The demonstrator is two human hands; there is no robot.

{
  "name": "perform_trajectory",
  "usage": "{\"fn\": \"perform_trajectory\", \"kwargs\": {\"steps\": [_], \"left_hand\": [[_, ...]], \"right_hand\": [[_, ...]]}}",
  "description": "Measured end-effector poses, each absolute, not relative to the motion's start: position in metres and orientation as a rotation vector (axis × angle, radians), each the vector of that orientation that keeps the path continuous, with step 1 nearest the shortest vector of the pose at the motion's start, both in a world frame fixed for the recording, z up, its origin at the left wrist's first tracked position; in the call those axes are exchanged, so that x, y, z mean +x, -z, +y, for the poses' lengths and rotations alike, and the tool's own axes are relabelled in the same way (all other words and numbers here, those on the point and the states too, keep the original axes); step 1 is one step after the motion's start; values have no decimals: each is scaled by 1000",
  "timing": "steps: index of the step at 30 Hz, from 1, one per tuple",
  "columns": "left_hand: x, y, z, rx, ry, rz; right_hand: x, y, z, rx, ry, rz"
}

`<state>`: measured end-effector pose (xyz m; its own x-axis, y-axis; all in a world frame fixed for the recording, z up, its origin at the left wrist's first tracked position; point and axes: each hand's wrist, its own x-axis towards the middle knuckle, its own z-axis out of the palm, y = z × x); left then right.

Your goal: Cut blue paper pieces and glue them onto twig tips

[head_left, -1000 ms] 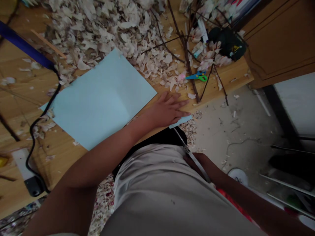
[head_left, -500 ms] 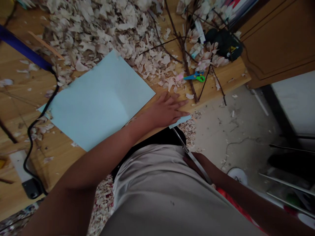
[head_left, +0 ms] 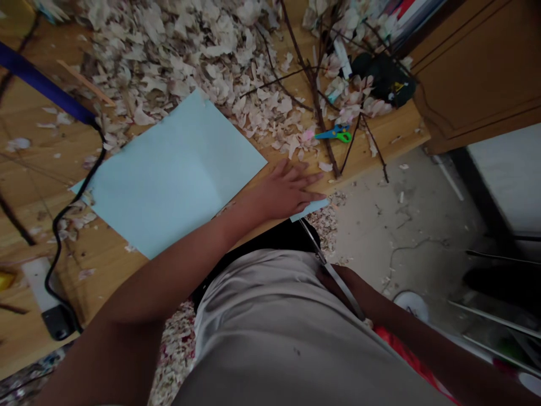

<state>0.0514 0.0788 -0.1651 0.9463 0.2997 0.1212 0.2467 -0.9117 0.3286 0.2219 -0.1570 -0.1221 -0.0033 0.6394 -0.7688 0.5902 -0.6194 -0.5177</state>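
Observation:
My left hand [head_left: 291,192] lies flat at the table's front edge, fingers spread, pressing down a small light-blue paper piece [head_left: 310,210] that juts past the edge. Close to my body, my right hand [head_left: 338,279] is closed around long metal scissors [head_left: 318,251]; its fingers are partly hidden in shadow. The scissors' tip is at the near edge of the small paper piece. I cannot make out how far the blades are apart. A large light-blue sheet [head_left: 169,180] rests on the table left of my left hand, partly behind my forearm.
Dried petal-like scraps [head_left: 190,51] are heaped at the back. Bare branches [head_left: 315,84] and blue-green child's scissors [head_left: 336,133] lie at the right. A black cable [head_left: 57,225] runs to a power strip [head_left: 42,287] at the left. A wooden cabinet [head_left: 477,73] stands beyond the table.
The view has shifted very slightly. The scissors' tip has slid a little to the right along the small paper's edge. My left hand stays in place.

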Motion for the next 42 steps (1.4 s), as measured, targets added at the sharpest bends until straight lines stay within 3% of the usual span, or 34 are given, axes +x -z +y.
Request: {"fn": "perform_trajectory", "kwargs": {"steps": [33,42], "left_hand": [[57,171,82,2796,-281,389],[48,166,84,2834,-223,357]], "right_hand": [[225,131,-166,-2195,-1713,-1306],[233,131,-179,-2215,-1374,-1147]]}}
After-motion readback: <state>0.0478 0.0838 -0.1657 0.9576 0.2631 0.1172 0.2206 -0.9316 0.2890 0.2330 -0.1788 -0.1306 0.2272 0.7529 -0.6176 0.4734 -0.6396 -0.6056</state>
